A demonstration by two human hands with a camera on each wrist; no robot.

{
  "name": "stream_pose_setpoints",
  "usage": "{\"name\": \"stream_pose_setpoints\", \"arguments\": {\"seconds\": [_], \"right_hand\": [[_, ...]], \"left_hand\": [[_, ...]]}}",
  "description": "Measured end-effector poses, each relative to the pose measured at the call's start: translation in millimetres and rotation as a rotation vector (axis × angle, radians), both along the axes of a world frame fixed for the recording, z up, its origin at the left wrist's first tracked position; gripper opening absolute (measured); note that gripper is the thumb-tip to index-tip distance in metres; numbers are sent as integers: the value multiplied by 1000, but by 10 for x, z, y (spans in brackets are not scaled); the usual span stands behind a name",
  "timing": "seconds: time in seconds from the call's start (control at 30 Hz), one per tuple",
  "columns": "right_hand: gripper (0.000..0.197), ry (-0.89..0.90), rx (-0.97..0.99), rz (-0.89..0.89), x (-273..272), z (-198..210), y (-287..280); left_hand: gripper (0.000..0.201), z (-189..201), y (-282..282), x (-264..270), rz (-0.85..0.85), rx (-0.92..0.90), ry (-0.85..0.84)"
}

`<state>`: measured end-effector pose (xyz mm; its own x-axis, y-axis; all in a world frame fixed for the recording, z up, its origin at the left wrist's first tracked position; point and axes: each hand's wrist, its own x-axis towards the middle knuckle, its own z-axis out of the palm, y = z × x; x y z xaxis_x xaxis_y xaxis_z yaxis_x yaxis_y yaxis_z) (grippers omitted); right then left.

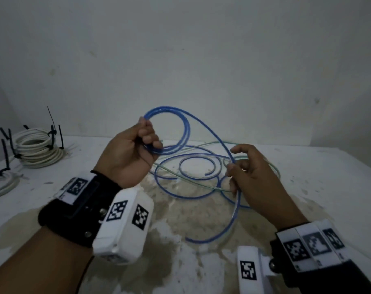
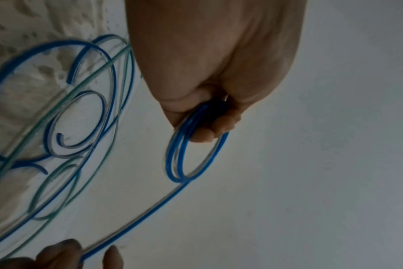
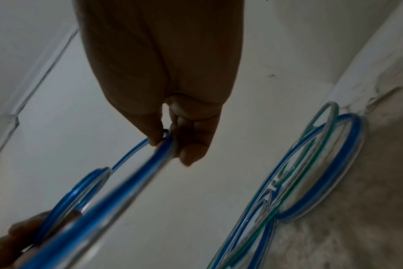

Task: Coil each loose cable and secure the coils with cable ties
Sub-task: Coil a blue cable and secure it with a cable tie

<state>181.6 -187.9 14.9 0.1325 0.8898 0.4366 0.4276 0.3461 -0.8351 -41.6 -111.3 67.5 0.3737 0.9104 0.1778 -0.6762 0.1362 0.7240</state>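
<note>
A long blue cable [image 1: 210, 128] sprawls in loops on the white table [image 1: 328, 166]. My left hand [image 1: 135, 151] is raised above the table and grips a small coil of it [image 1: 169, 128], seen from below as two or three turns [image 2: 191, 154] under the curled fingers [image 2: 219, 125]. From the coil the cable runs right and down to my right hand [image 1: 250, 172], which pinches it between thumb and fingers [image 3: 163, 143]. A thin green cable [image 1: 254, 145] lies tangled among the blue loops [image 3: 311, 172]. Black cable ties [image 1: 52, 132] bind the white coils.
Two stacked white cable coils [image 1: 38, 149] with black ties stand at the back left, and another tied white coil [image 1: 0, 183] lies at the left edge. A wall [image 1: 201, 60] rises right behind the table. A brownish stain [image 1: 191, 209] marks the table's middle.
</note>
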Motion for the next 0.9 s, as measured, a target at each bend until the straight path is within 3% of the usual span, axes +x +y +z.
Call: {"name": "stream_pose_setpoints", "arguments": {"seconds": [0.13, 0.33, 0.47, 0.57, 0.67, 0.73, 0.9], "right_hand": [[25, -49, -92, 101, -22, -18, -26], [42, -396, -239, 152, 15, -133, 29], [32, -424, -112, 90, 43, -189, 60], [28, -461, 35, -4, 97, -216, 115], [24, -379, 139, -37, 82, -196, 120], [18, -301, 126, -33, 32, -177, 102], [11, -304, -92, 51, -98, -186, 51]], "left_hand": [[32, -128, 144, -76, 81, -79, 37], [18, -356, 238, -50, -10, -205, -103], [8, -428, 289, -21, -38, -184, -171], [27, -484, 354, -30, -43, -149, -252], [24, -557, 416, -41, -53, -152, -293], [22, -621, 436, -29, -56, -187, -305], [12, -698, 340, 104, -143, -218, -262]]}}
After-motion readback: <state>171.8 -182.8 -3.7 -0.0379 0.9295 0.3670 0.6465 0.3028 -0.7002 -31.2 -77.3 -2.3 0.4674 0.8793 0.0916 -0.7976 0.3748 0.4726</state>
